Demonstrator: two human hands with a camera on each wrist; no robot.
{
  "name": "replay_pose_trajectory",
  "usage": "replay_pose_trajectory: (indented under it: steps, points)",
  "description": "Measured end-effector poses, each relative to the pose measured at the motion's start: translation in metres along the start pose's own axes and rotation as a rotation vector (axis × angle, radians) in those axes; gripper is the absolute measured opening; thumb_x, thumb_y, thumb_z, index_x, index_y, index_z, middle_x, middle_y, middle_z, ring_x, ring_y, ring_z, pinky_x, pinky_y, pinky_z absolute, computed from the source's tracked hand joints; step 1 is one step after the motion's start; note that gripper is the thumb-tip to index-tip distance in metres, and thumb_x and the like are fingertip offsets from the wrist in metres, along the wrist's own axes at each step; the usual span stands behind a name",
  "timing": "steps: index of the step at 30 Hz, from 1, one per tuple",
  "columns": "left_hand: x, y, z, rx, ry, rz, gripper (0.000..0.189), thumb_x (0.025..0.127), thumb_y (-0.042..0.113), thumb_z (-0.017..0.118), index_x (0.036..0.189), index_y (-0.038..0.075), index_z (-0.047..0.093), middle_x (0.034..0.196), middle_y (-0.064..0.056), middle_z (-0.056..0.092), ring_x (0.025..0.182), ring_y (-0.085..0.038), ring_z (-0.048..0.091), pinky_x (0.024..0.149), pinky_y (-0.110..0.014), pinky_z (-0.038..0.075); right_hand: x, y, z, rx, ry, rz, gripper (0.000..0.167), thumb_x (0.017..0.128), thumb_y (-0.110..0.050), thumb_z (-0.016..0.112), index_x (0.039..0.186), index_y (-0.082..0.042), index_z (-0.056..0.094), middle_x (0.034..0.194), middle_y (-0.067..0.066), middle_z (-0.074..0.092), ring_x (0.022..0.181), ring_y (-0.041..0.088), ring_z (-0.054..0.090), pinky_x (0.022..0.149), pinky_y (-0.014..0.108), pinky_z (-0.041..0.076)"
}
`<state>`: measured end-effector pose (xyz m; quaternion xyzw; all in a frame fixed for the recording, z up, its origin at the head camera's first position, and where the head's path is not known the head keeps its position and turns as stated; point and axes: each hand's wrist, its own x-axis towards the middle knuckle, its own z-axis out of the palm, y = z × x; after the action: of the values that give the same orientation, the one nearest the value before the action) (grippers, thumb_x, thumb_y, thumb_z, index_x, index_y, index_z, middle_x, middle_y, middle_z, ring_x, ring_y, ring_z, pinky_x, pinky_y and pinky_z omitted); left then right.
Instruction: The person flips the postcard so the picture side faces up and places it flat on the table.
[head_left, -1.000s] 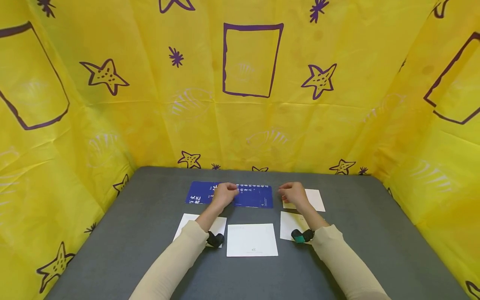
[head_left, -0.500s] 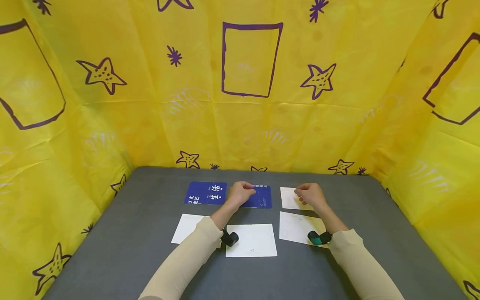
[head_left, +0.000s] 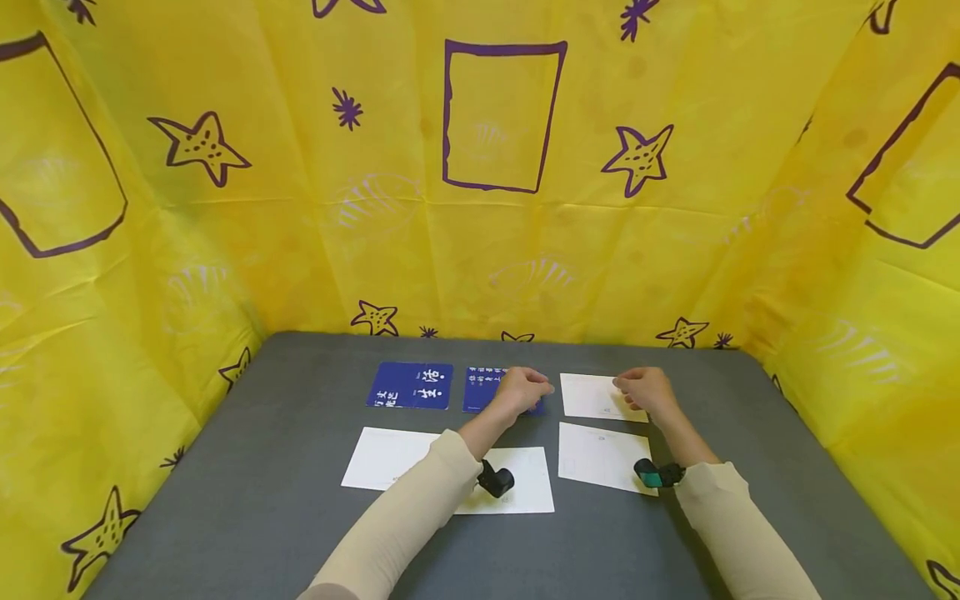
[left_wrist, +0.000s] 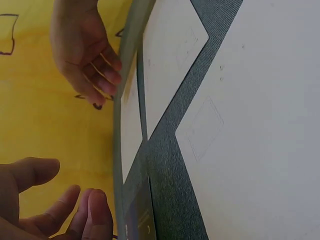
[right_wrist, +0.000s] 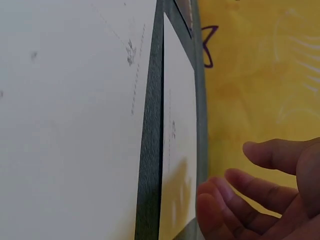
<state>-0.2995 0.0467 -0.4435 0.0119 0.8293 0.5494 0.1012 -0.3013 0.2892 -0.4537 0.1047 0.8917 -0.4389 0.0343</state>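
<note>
Two blue cards with white lettering lie in the back row: a left one (head_left: 410, 386) and a middle one (head_left: 482, 390). My left hand (head_left: 521, 390) hovers over the right part of the middle blue card, hiding some of it, thumb and fingers apart and holding nothing. Beside them, at back right, is a white card (head_left: 588, 395). Over that card's right end is my right hand (head_left: 648, 390), fingers loosely bent with nothing between them. The right wrist view shows thumb and fingertips (right_wrist: 210, 210) apart, and a hand's shadow on the white card (right_wrist: 179, 125).
Three white cards form the front row: left (head_left: 382, 454), middle (head_left: 528, 479), partly under my left forearm, and right (head_left: 600, 454). All lie on a dark grey tabletop (head_left: 225, 500). A yellow patterned cloth (head_left: 495, 233) encloses the back and sides.
Both hands have moved right, the left one across the blue cards and the right one along the back white card. The left blue card and most of the back white card are now uncovered.
</note>
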Motion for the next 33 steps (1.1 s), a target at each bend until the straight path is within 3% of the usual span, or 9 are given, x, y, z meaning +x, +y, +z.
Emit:
replay_pose_trajectory:
  steps: [5,11,16,20,25,29,33]
  points:
    - [-0.001,0.005,0.014,0.074,0.002,0.013,0.020,0.083,0.017,0.073,0.099,0.005,0.072,0.097,-0.008,0.071,0.079,-0.014,0.060,0.066,-0.023,0.046,0.001,0.006,-0.008,-0.024,0.005,0.015,0.039,0.092,-0.020,0.062,0.113,0.013,0.063,0.083,0.013,0.065,0.065,0.015,0.058,0.056,0.024,0.052]
    - [-0.003,0.009,0.029,0.082,-0.018,-0.004,0.022,0.082,0.015,0.073,0.101,0.003,0.071,0.102,-0.009,0.070,0.084,-0.019,0.062,0.067,-0.027,0.048,0.000,0.011,-0.018,-0.106,-0.001,0.005,0.040,0.089,-0.020,0.062,0.108,0.016,0.063,0.065,0.006,0.061,0.053,0.013,0.055,0.052,0.026,0.049]
    - [-0.004,0.014,0.038,0.092,-0.025,-0.025,0.029,0.081,0.016,0.072,0.106,0.001,0.069,0.108,-0.011,0.070,0.092,-0.023,0.064,0.077,-0.031,0.052,-0.002,0.012,-0.024,-0.244,0.003,0.031,0.040,0.091,-0.023,0.061,0.103,0.015,0.067,0.071,0.012,0.064,0.059,0.019,0.059,0.055,0.030,0.052]
    - [-0.002,0.015,0.045,0.108,-0.014,-0.072,0.033,0.081,0.016,0.073,0.109,0.000,0.067,0.108,-0.013,0.068,0.095,-0.025,0.063,0.082,-0.034,0.053,-0.004,0.012,-0.026,-0.293,-0.008,0.057,0.042,0.091,-0.024,0.061,0.103,0.015,0.067,0.079,0.018,0.065,0.061,0.021,0.060,0.055,0.032,0.051]
    - [-0.001,0.017,0.052,0.114,-0.004,-0.101,0.037,0.080,0.016,0.073,0.111,-0.003,0.065,0.113,-0.015,0.067,0.101,-0.027,0.062,0.088,-0.037,0.053,-0.005,0.011,-0.023,-0.300,-0.011,0.047,0.041,0.089,-0.024,0.062,0.101,0.015,0.068,0.082,0.018,0.068,0.055,0.020,0.060,0.053,0.030,0.047]
    - [0.001,0.018,0.055,0.074,-0.006,-0.124,0.036,0.080,0.013,0.073,0.110,-0.004,0.064,0.111,-0.015,0.066,0.098,-0.026,0.062,0.088,-0.038,0.053,-0.005,0.010,-0.020,-0.299,-0.008,0.044,0.037,0.087,-0.023,0.064,0.090,0.013,0.071,0.062,0.011,0.064,0.050,0.018,0.056,0.052,0.029,0.043]
    - [0.006,0.016,0.056,0.026,-0.015,-0.149,0.032,0.080,0.009,0.073,0.108,-0.004,0.064,0.107,-0.015,0.066,0.095,-0.026,0.062,0.087,-0.038,0.054,-0.002,0.014,-0.020,-0.222,0.007,0.071,0.028,0.084,-0.017,0.067,0.080,0.010,0.069,0.051,0.004,0.056,0.047,0.015,0.051,0.050,0.027,0.043]
